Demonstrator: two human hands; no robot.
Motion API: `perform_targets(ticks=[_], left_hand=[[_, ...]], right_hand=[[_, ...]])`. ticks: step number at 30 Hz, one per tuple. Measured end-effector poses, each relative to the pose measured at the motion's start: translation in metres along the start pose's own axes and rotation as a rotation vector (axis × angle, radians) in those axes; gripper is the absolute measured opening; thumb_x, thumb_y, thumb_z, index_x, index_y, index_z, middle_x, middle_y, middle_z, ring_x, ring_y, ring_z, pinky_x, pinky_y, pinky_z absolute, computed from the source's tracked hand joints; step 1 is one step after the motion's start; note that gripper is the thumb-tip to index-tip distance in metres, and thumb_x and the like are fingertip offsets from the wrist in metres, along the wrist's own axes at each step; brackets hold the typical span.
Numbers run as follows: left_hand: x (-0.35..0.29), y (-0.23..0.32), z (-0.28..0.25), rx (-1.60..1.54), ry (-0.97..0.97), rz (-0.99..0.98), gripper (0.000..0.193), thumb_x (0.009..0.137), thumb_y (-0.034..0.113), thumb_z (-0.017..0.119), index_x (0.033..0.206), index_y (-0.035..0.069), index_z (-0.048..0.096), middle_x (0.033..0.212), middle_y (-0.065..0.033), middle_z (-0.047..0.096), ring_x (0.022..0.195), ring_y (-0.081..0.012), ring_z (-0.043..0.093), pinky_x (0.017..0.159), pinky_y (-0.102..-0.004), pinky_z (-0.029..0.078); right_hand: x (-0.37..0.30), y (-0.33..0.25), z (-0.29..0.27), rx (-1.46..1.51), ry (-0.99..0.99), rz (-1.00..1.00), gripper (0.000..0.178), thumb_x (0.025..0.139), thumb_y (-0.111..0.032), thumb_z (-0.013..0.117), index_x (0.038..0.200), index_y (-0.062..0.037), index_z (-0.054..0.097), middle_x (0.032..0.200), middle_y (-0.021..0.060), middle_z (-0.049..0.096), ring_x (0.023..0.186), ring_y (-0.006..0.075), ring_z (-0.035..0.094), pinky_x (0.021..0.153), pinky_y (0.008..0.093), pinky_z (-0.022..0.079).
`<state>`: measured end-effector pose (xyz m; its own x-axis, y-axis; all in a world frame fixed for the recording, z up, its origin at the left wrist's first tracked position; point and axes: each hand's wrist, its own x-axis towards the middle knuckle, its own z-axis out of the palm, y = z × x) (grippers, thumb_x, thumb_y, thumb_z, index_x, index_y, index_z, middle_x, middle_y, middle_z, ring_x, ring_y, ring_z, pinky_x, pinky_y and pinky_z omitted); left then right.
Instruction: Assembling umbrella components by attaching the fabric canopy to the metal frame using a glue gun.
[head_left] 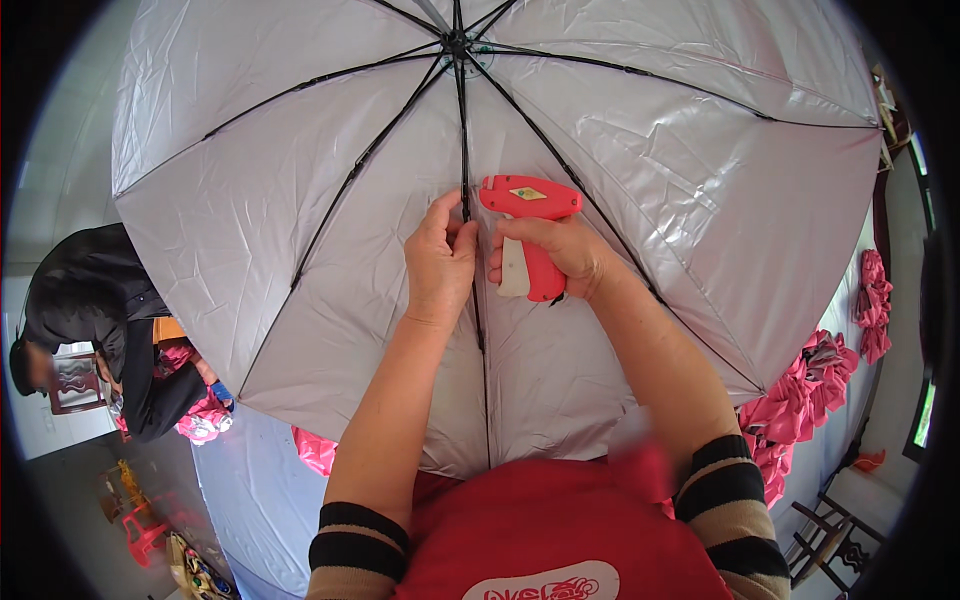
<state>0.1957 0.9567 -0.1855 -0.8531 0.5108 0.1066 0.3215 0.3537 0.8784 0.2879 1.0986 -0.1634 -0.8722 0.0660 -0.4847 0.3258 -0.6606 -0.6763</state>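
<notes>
An open silver-grey umbrella [600, 370] fills most of the view, its inner side facing me. Black ribs [370, 150] spread from the hub [457, 43] at the top. My left hand [438, 268] is closed on the middle umbrella rib [464, 140], thumb and fingers at its joint. In my right hand [575, 248] is a red and white tagging gun [530, 198], gripped by its handle. Its front end points left toward the rib, just beside my left fingertips. Whether the gun's tip touches the fabric I cannot tell.
At the left a person in black [90, 300] bends over pink fabric [205, 415]. More bunched pink fabric [795, 390] lies on the right. A pale blue table cover [265, 500] shows below the umbrella. A red stool [145, 535] and a dark wooden chair [835, 535] stand lower down.
</notes>
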Motion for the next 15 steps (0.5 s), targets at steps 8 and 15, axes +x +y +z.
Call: perform_targets(ticks=[8, 15], left_hand=[[0.0018, 0.0049, -0.0013, -0.053, -0.007, -0.030, 0.034, 0.082, -0.003, 0.062, 0.115, 0.004, 0.059, 0.071, -0.0054, 0.060, 0.061, -0.0126, 0.055, 0.059, -0.0275, 0.046], [0.0006, 0.0103, 0.0027, -0.024, -0.025, 0.001, 0.034, 0.082, -0.004, 0.060, 0.115, 0.006, 0.059, 0.071, -0.0055, 0.060, 0.061, -0.0121, 0.055, 0.059, -0.0278, 0.047]], right_hand=[[0.0026, -0.0026, -0.0015, 0.113, -0.107, 0.021, 0.024, 0.087, -0.023, 0.061, 0.089, 0.0007, 0.062, 0.079, 0.0147, 0.066, 0.070, 0.0275, 0.068, 0.063, 0.0384, 0.057], [0.0092, -0.0086, -0.0034, 0.107, -0.078, 0.092, 0.022, 0.085, -0.024, 0.064, 0.088, -0.0016, 0.061, 0.078, 0.0138, 0.066, 0.067, 0.0253, 0.067, 0.063, 0.0367, 0.057]])
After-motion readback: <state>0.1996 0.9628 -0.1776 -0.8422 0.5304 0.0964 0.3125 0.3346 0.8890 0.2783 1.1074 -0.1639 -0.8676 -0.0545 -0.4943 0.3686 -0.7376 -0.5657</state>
